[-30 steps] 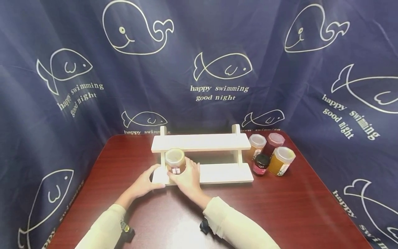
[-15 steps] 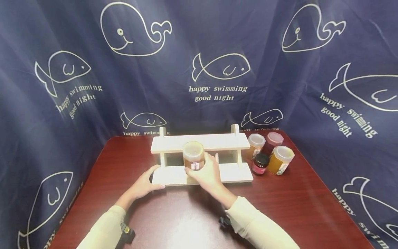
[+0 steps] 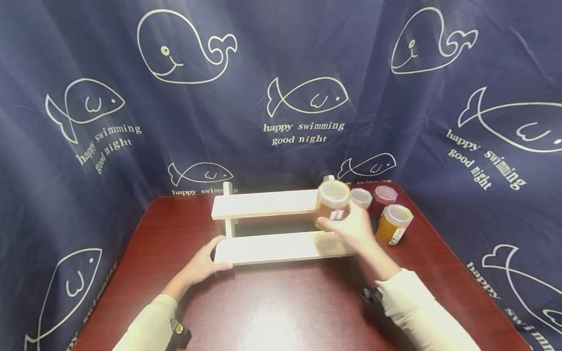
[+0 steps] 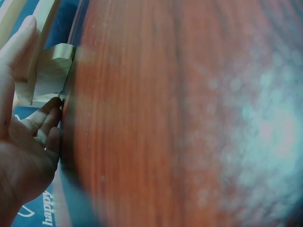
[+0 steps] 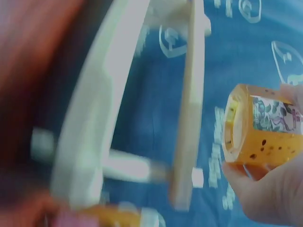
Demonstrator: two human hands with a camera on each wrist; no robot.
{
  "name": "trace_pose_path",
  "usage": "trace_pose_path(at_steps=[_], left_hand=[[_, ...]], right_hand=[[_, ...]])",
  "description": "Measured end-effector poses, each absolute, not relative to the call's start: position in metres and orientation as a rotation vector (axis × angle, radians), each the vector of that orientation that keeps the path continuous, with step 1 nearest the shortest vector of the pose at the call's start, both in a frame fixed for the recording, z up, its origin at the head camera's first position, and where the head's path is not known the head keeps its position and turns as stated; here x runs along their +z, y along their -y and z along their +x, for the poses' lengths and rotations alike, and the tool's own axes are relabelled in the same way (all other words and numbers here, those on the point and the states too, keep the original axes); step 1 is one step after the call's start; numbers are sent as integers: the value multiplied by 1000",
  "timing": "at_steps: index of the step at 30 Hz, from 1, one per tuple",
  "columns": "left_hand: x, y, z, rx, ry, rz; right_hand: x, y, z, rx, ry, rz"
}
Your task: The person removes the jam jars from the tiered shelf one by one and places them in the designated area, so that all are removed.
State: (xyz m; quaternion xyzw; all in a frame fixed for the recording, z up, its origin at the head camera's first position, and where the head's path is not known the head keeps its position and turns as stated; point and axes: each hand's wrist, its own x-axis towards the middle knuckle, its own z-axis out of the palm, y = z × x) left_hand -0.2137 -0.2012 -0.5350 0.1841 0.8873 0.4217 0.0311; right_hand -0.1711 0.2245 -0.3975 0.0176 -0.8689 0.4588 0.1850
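Presently: Jar Aloft Near Rack's Right End

Right hand (image 3: 355, 229) grips a clear amber-filled jar with pale lid (image 3: 332, 204), airborne over the right end of the white two-tier wooden rack (image 3: 281, 246). Left hand (image 3: 203, 263), fingers relaxed, rests against the rack's left end.

Risk, as judged: the carried jar could strike the clustered jars near the desk's (image 3: 281, 312) far right corner, toppling them.

Count: one rack; three standing jars visible: pale-lidded (image 3: 361, 197), maroon (image 3: 385, 196), orange (image 3: 393, 223). Others may be hidden.

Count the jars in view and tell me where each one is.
4: one jar held in the right hand; three on the table right of the shelf, at. Another may be hidden.
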Motion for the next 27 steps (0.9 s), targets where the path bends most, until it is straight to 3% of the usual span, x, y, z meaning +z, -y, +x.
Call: trace_pose_path(at_steps=[15, 27], left_hand=[[-533, 204, -217, 1350, -2688, 566], [-535, 202, -211, 1385, -2633, 517]], right_hand=[[-361, -399, -166, 941, 2509, -186], [-401, -481, -179, 1036, 2590, -261]])
